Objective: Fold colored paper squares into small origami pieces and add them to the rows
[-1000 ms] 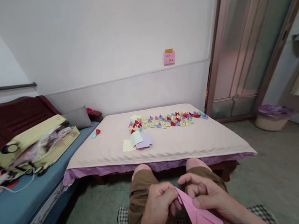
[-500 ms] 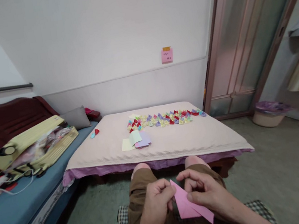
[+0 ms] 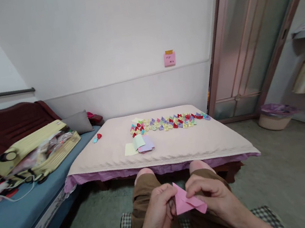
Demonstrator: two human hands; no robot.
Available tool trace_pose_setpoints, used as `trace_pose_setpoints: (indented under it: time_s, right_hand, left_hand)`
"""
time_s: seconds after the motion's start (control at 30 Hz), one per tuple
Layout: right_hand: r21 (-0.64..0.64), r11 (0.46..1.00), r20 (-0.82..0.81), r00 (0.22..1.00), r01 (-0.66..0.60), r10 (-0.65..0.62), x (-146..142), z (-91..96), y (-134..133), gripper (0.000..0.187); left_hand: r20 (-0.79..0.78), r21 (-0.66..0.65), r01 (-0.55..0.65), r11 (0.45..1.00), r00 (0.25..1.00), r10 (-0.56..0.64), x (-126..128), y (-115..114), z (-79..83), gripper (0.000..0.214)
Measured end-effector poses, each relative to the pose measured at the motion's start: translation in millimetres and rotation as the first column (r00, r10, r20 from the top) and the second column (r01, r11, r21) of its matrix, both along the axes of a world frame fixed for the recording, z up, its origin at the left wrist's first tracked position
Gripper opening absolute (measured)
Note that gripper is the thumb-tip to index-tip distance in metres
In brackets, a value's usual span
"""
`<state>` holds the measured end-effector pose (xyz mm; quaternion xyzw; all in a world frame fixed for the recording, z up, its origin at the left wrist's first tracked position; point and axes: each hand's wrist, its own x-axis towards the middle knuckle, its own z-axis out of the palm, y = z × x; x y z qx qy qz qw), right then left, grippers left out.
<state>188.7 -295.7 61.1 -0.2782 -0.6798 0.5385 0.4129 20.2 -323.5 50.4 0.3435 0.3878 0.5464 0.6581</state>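
Over my lap, both hands hold a pink folded paper (image 3: pixel 184 203). My left hand (image 3: pixel 159 213) pinches its left edge with curled fingers. My right hand (image 3: pixel 213 197) grips its right side, thumb and fingers pressed on the fold. On the low table (image 3: pixel 112 155) ahead, a row of many small folded paper pieces (image 3: pixel 168 122) in red, yellow, purple and blue lies near the far edge. A small stack of flat paper sheets (image 3: pixel 140 144) lies closer to me.
A blue couch (image 3: pixel 15 220) on the left carries an open yellow suitcase (image 3: pixel 33 148) and a grey cushion (image 3: pixel 79 121). Two small paper pieces (image 3: pixel 97 137) sit at the table's left. A pink note (image 3: pixel 169 58) hangs on the wall. A lined bin (image 3: pixel 274 117) stands by glass doors.
The pink paper has been folded shorter; its long lower-right point is now tucked up between my hands. Both hands have closed in on it.
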Motion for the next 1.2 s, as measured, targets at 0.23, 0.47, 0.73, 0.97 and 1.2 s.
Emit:
trace_pose_setpoints:
  time_s: [0.23, 0.47, 0.73, 0.97, 1.2]
  right_hand:
    - [0.017, 0.993, -0.04, 0.992, 0.119, -0.118, -2.8, 11.9, -0.4, 0.008]
    - [-0.051, 0.959, -0.009, 0.96, 0.28, -0.281, -10.3, 3.0, -0.6, 0.008]
    - [0.101, 0.944, 0.108, 0.94, 0.313, -0.323, -18.7, 1.5, -10.9, 0.009]
    - [0.28, 0.917, 0.242, 0.903, 0.285, -0.355, -19.7, -3.8, -11.2, 0.011]
    - [0.391, 0.874, 0.218, 0.893, 0.289, -0.393, -20.6, -7.8, -9.6, 0.011]
  left_hand:
    - [-0.235, 0.069, -0.099, 0.993, 0.965, 0.113, 1.4, -0.4, -3.6, 0.032]
    - [-0.482, 0.496, -0.35, 0.795, 0.65, 0.587, 2.5, -19.9, 19.8, 0.006]
    - [-0.534, 0.576, -0.307, 0.757, 0.56, 0.633, 8.8, -25.4, 24.1, 0.009]
    - [-0.476, 0.517, -0.359, 0.777, 0.633, 0.61, 11.1, -18.7, 22.7, 0.007]
    - [-0.515, 0.586, -0.299, 0.753, 0.58, 0.631, 11.8, -18.4, 15.0, 0.007]
